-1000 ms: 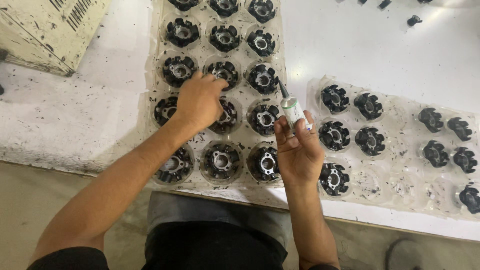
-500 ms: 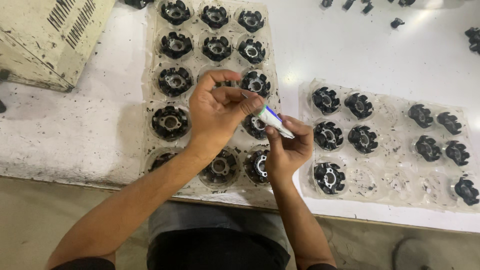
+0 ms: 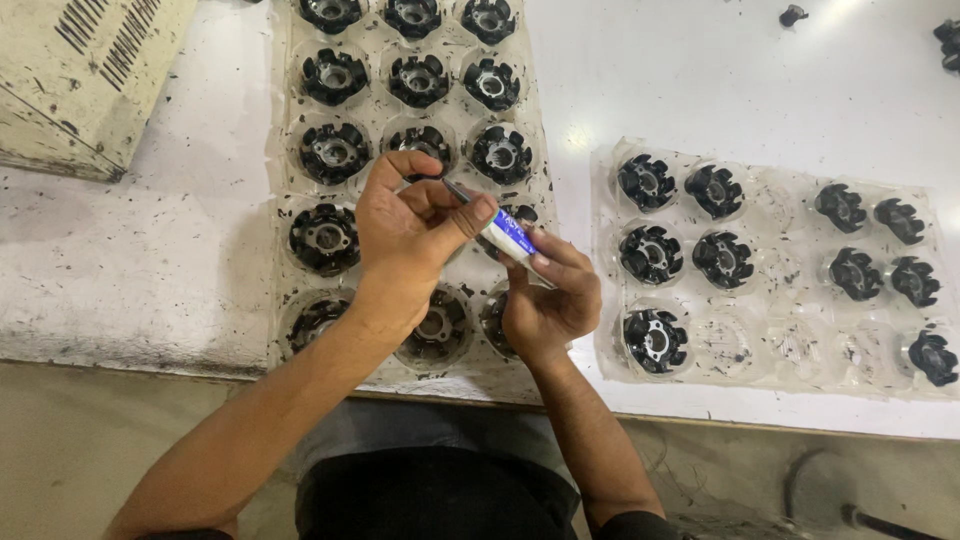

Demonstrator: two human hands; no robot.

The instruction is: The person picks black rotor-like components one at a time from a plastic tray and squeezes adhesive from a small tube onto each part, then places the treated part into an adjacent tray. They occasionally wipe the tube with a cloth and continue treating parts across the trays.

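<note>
Left hand: the left hand [image 3: 410,225] is curled nearly shut, thumb and fingertips pinching the narrow dark tip end of a small tube, above the middle of the left tray.
Right hand: the right hand [image 3: 550,305] is closed around the lower end of the same tube, fingers wrapped, thumb on top.
Tube: the small white-and-blue tube [image 3: 505,235] lies slanted between both hands, its nozzle toward 10 o'clock and its tail toward 4 o'clock; what it contains I cannot tell.
Left tray: a clear blister tray [image 3: 285,165] holds black round toothed parts [image 3: 325,238] in rows, directly under the hands.
Right tray: a second clear tray [image 3: 775,340] at 3 o'clock of the hands is partly filled, with several bare pockets along its near edge.
Box: a cream metal box [image 3: 80,80] sits at 10 o'clock.
Risk, squeeze: a hard grip by the right hand while the tip is worked would likely push the contents out over the fingers or the parts below.
Risk, drop: a small cap or tip slipping from the left pinch would probably fall among the tray pockets and be hard to find.
Risk, elbow: both forearms cross the tray's near edge, so a nudge could shift it off the white table [image 3: 640,80].
</note>
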